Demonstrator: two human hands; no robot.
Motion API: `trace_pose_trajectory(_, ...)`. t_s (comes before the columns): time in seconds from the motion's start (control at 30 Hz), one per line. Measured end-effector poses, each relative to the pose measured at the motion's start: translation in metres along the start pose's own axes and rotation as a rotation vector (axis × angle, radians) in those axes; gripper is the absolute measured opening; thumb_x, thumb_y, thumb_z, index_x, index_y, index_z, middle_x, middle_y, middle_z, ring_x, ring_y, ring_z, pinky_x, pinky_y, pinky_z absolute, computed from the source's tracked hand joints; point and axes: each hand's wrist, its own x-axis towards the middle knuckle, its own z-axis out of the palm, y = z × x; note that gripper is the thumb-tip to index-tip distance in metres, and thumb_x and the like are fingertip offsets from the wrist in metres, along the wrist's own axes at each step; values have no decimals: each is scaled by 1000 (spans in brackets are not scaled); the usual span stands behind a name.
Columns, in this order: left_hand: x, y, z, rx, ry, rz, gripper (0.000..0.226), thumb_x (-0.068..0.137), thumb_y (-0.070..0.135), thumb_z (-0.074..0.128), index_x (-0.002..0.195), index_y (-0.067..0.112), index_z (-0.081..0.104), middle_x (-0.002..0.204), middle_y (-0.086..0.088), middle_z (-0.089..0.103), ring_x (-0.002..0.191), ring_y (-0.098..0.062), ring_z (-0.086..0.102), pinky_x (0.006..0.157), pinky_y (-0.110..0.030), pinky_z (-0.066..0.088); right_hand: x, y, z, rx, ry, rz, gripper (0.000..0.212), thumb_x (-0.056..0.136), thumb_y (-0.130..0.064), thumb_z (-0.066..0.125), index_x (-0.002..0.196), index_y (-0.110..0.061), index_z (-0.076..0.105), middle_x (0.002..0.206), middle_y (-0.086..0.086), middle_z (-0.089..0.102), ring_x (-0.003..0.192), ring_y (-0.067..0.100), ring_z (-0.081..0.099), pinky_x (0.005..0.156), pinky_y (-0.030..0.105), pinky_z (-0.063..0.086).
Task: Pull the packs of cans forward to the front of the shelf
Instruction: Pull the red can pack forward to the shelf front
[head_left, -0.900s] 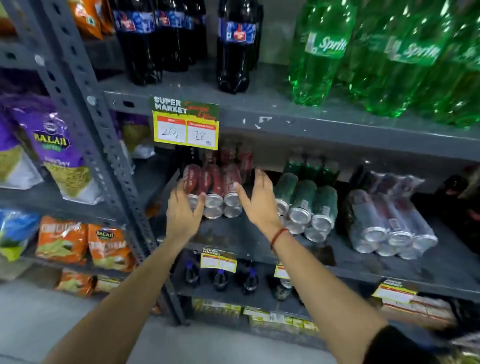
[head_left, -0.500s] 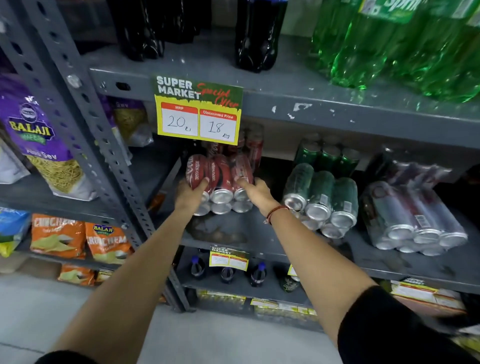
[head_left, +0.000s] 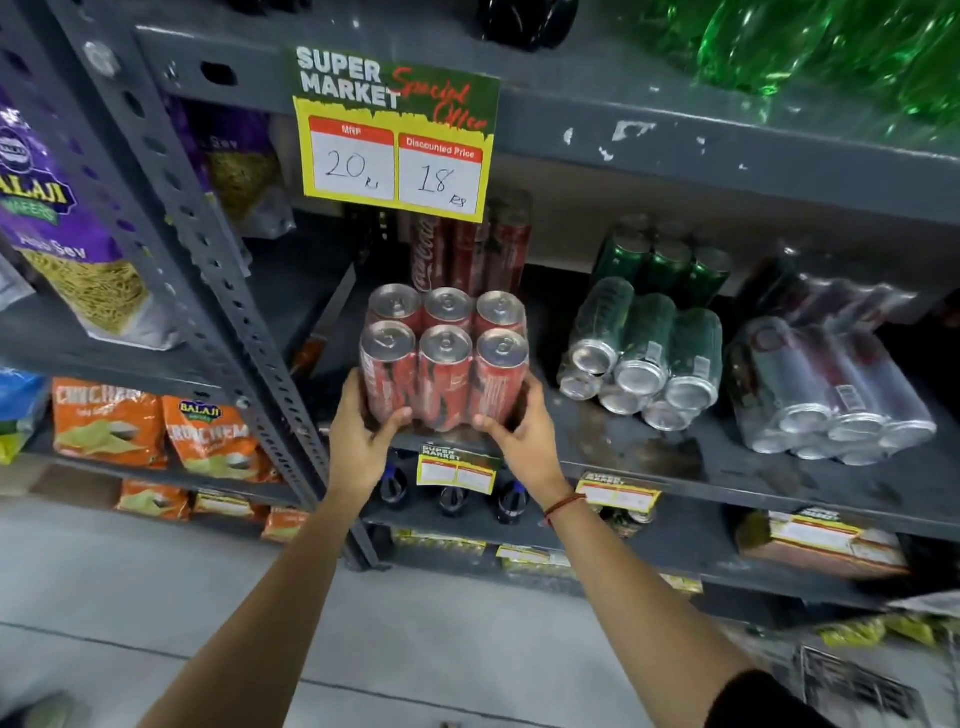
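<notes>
A shrink-wrapped pack of red cans (head_left: 445, 358) stands upright at the front edge of the grey middle shelf (head_left: 675, 457), tops facing up. My left hand (head_left: 363, 436) grips its lower left side and my right hand (head_left: 524, 436) grips its lower right side. Behind it another red pack (head_left: 467, 249) stands upright, deeper on the shelf. To the right a pack of green cans (head_left: 644, 348) lies on its side, with more green cans (head_left: 665, 260) behind. Further right a pack of silver cans (head_left: 826, 384) lies on its side.
A yellow price card (head_left: 395, 150) hangs from the upper shelf edge just above the red pack. Green bottles (head_left: 831, 47) stand on the upper shelf. A perforated steel upright (head_left: 208, 249) borders the left; snack bags (head_left: 67, 249) fill the neighbouring rack. Small dark bottles (head_left: 452, 499) stand on the shelf below.
Both hands took hold of the red pack, which lay on its side further back; it has come forward to the shelf's front and now stands upright. The camera has moved closer.
</notes>
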Motion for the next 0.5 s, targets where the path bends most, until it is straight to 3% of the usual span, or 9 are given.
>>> trace_pose_trajectory(0.1,7,-2,0,54,17,-23,67,81,27,70,137,13,36,135,-7,52,125,-18,50,106,-36,41,4,-5,3,-81,40,-17,80,73,-23,80,137,-17,34,133,6,54,120,15,52,105,39,44)
trace_pose_trajectory(0.2,0,5,5,96,174,-109,72,80,29,70,139,10,34,139,-16,39,128,-30,45,107,-43,39,1,-19,-1,36,150,-89,75,72,-40,77,134,-19,40,133,2,51,122,13,51,104,28,44)
trace_pose_trajectory(0.27,-22,15,17,67,344,-127,65,85,26,65,140,10,32,140,-17,37,126,-31,46,104,-50,43,2,-35,-6,182,257,-159,66,77,-47,65,132,-18,44,134,3,49,122,15,50,103,26,43)
trace_pose_trajectory(0.33,-51,33,40,22,365,-141,61,88,19,60,141,10,30,143,-16,36,128,-28,45,106,-50,40,19,-58,-11,203,297,-195,59,81,-51,57,129,-20,47,133,2,50,121,15,50,103,27,43)
trace_pose_trajectory(0.4,-71,51,68,-56,205,-196,70,89,17,58,147,15,20,154,-9,24,138,-23,34,115,-41,28,45,-82,-17,141,190,-161,55,85,-50,55,130,-19,49,134,0,51,122,13,50,104,27,41)
trace_pose_trajectory(0.5,-73,71,98,-109,21,-217,88,88,22,61,150,21,0,161,-3,1,148,-19,4,120,-38,12,74,-105,-26,-44,-119,-33,45,90,-48,52,125,-19,56,124,-3,58,116,11,52,98,22,41)
